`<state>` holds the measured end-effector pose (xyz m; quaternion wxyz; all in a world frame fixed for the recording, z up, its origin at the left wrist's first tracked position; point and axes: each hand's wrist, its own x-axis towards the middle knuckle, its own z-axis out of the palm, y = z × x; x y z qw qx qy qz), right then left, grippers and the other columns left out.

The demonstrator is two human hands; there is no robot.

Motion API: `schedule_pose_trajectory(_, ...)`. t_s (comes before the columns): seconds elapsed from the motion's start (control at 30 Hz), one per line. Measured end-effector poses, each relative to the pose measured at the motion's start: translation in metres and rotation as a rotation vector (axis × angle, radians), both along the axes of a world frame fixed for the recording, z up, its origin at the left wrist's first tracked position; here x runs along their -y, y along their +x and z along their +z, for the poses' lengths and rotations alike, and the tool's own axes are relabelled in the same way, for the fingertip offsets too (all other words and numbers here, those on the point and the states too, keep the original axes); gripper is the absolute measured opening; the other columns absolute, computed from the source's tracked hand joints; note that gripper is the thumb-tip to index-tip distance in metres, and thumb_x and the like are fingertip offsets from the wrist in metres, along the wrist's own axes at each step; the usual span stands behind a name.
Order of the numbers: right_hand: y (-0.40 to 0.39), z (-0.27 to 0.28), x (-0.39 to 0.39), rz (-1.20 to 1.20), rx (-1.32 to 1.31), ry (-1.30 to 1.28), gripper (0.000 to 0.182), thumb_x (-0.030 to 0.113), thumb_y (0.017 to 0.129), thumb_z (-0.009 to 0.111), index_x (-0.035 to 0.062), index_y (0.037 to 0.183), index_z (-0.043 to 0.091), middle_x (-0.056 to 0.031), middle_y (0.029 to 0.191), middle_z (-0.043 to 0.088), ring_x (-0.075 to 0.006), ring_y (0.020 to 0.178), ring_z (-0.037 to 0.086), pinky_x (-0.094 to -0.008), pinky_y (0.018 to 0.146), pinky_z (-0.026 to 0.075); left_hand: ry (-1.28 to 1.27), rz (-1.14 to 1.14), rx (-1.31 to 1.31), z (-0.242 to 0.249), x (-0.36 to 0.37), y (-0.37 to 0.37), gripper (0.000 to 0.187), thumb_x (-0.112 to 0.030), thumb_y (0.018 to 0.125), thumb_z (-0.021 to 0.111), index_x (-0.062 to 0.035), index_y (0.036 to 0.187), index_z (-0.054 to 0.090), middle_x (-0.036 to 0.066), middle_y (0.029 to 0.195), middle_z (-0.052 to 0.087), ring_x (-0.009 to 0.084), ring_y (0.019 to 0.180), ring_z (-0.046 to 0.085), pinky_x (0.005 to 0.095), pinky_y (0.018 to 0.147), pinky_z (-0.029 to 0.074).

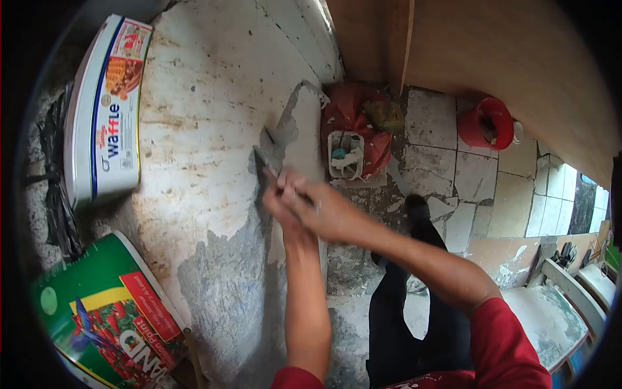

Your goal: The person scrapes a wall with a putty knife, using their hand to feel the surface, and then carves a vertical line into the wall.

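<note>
Both my hands are together in front of the wall, on a scraper whose dark blade tip meets the wall surface. My left hand is closed around the lower part of its handle. My right hand overlaps it from the right, fingers closed near the handle; motion smears them slightly. Most of the handle is hidden by the fingers. Around the blade, white paint has come away in patches, with bare grey plaster showing below and beside the hands.
At left stand a waffle tin and a green paint-labelled container. A white tub sits by a red plastic bag on the floor. Farther right are a red bucket and a paint-stained chair. Flakes litter the tiles.
</note>
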<state>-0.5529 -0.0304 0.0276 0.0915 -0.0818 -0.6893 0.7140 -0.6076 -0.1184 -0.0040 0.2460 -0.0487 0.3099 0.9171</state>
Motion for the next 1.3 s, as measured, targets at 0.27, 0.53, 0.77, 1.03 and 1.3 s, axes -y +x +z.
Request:
schedule_pose_trajectory(0.27,-0.034,0.010,-0.037,0.182,0.377,-0.246,0.035,0.032,0.096,0.046,-0.0011,0.103,0.056,-0.0110,0.060,0.056,-0.0158,0.037,0.050,-0.0303,0.036,0.042,-0.279,0.100,0.126,-0.010,-0.034,-0.030,0.026,-0.025,0.092,0.047,-0.0129,0.071,0.040,-0.004,0.064,0.036,0.0097,0.060,0.039,0.0204,0.060,0.034)
schedule_pose_trajectory(0.53,-0.042,-0.008,-0.041,0.228,0.310,-0.131,0.030,0.026,0.094,0.050,-0.0022,0.104,0.056,-0.0123,0.075,0.060,-0.0155,0.045,0.054,-0.0302,0.040,0.044,-0.038,0.141,0.228,-0.009,-0.043,-0.036,0.028,-0.027,0.091,0.050,-0.0141,0.069,0.038,-0.004,0.064,0.036,0.0079,0.058,0.037,0.0211,0.057,0.033)
schedule_pose_trajectory(0.77,-0.024,-0.019,-0.023,0.022,-0.113,0.009,0.032,0.024,0.094,0.050,-0.0027,0.110,0.055,-0.0114,0.069,0.059,-0.0162,0.039,0.052,-0.0296,0.038,0.041,0.252,0.182,0.292,-0.003,-0.027,-0.014,0.017,-0.017,0.089,0.046,-0.0133,0.073,0.040,-0.004,0.066,0.036,0.0071,0.060,0.038,0.0210,0.055,0.033)
schedule_pose_trajectory(1.03,-0.015,-0.020,-0.029,0.097,-0.003,0.019,0.032,0.027,0.096,0.047,-0.0005,0.111,0.053,-0.0210,0.081,0.062,-0.0269,0.078,0.066,-0.0360,0.072,0.051,0.078,0.156,0.258,-0.048,-0.003,-0.005,0.011,-0.016,0.087,0.048,-0.0101,0.077,0.047,-0.001,0.071,0.044,0.0116,0.063,0.043,0.0253,0.065,0.039)
schedule_pose_trajectory(1.3,-0.061,0.011,-0.080,0.354,0.665,-0.216,0.028,0.026,0.096,0.046,0.0003,0.104,0.055,-0.0159,0.080,0.061,-0.0244,0.075,0.065,-0.0329,0.068,0.052,-0.490,0.176,0.150,-0.035,-0.059,-0.046,0.011,-0.018,0.091,0.045,-0.0123,0.082,0.049,-0.003,0.073,0.045,0.0090,0.066,0.044,0.0231,0.061,0.038)
